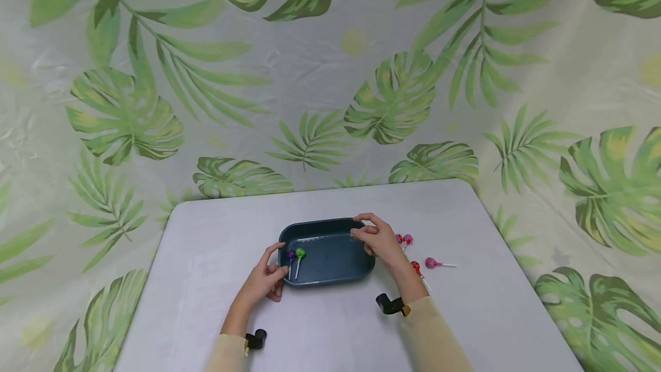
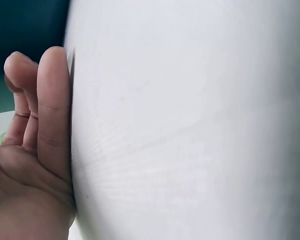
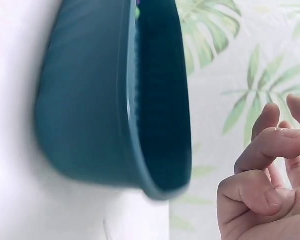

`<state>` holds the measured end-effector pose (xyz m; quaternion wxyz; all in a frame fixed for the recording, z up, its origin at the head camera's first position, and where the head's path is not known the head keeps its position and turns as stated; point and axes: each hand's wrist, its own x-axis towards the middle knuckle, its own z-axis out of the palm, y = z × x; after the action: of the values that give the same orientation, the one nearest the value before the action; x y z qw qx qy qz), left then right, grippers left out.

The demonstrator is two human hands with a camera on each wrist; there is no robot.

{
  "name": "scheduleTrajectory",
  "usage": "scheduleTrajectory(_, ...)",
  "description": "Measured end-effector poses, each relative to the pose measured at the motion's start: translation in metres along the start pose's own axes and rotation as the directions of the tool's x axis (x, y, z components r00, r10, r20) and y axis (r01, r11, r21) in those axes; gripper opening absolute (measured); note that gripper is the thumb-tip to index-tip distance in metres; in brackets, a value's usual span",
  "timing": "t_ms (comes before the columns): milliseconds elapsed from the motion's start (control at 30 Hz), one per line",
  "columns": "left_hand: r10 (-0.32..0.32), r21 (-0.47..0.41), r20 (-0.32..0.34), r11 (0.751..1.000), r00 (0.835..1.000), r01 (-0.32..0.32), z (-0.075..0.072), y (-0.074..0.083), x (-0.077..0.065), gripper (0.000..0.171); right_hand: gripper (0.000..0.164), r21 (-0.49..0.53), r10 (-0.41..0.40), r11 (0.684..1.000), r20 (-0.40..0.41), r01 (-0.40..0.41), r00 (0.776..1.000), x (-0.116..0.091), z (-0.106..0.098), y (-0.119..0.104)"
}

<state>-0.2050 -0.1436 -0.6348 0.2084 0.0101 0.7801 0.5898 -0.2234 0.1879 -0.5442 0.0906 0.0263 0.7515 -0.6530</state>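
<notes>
A dark blue-green rectangular tray [image 1: 330, 260] sits near the middle of the table. Inside its left end lie a purple lollipop [image 1: 291, 254] and a green lollipop [image 1: 300, 253], sticks toward the front. My left hand [image 1: 262, 281] holds the tray's left end, thumb at the rim and lower fingers outside against the wall. The left wrist view shows those fingers [image 2: 52, 100] beside the tray wall, low along the tabletop. Over the tray's right end hovers my right hand [image 1: 379, 241], fingers loosely bent and nothing between them; in the right wrist view it appears apart from the rim.
Right of the tray, a pink lollipop [image 1: 431, 262] lies with its stick pointing right. More lollipops, pink [image 1: 408, 239] and red [image 1: 415, 266], lie partly hidden behind my right forearm. A leaf-patterned curtain [image 1: 310, 73] hangs behind the white table [image 1: 206, 257].
</notes>
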Motion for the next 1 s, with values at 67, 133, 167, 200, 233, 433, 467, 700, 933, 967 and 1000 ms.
scheduleTrajectory(67,-0.009,0.009,-0.002,1.000,1.000,0.009,0.000,0.000,0.000,0.061,0.042,0.018,0.018,1.000,-0.013,-0.018,1.000,-0.003,-0.008,0.001)
scheduleTrajectory(133,-0.009,0.019,-0.004,1.000,1.000,0.009,0.000,0.000,0.000,0.061,0.042,0.027,0.024,0.999,-0.027,-0.024,0.999,-0.005,-0.015,0.003)
scheduleTrajectory(167,-0.009,0.019,-0.006,1.000,1.000,0.009,0.000,0.000,0.001,0.061,0.042,0.028,0.030,0.999,-0.038,-0.029,0.999,-0.006,-0.019,0.004)
scheduleTrajectory(200,-0.007,0.022,-0.008,1.000,1.000,0.008,0.000,-0.001,0.001,0.061,0.042,0.028,0.029,0.999,-0.045,-0.028,0.999,-0.007,-0.022,0.005)
scheduleTrajectory(233,-0.004,0.022,-0.009,1.000,1.000,0.005,0.000,-0.001,0.001,0.061,0.042,0.024,0.027,0.999,-0.054,-0.025,0.998,-0.008,-0.025,0.006)
scheduleTrajectory(433,0.001,0.019,-0.015,1.000,1.000,-0.001,0.001,-0.001,0.000,0.061,0.039,-0.003,0.009,1.000,-0.101,-0.009,0.995,-0.013,-0.042,0.010)
scheduleTrajectory(467,0.001,0.023,-0.014,1.000,1.000,0.000,0.001,-0.001,0.000,0.061,0.040,-0.013,0.006,1.000,-0.108,-0.007,0.994,-0.014,-0.046,0.010)
scheduleTrajectory(700,-0.008,0.025,-0.003,1.000,1.000,0.008,0.001,0.011,-0.007,0.062,0.042,-0.021,0.027,0.999,-0.165,-0.031,0.986,-0.021,-0.068,0.011)
scheduleTrajectory(933,-0.010,0.028,-0.007,1.000,1.000,0.011,0.001,0.022,-0.014,0.061,0.050,-0.047,0.031,0.998,-0.183,-0.040,0.983,-0.026,-0.088,0.013)
scheduleTrajectory(967,-0.010,0.029,-0.009,1.000,1.000,0.011,0.002,0.022,-0.014,0.061,0.050,-0.047,0.035,0.998,-0.188,-0.045,0.982,-0.027,-0.091,0.014)
scheduleTrajectory(1000,-0.012,0.029,-0.011,1.000,1.000,0.013,0.002,0.022,-0.014,0.061,0.050,-0.054,0.035,0.997,-0.188,-0.046,0.981,-0.029,-0.094,0.014)
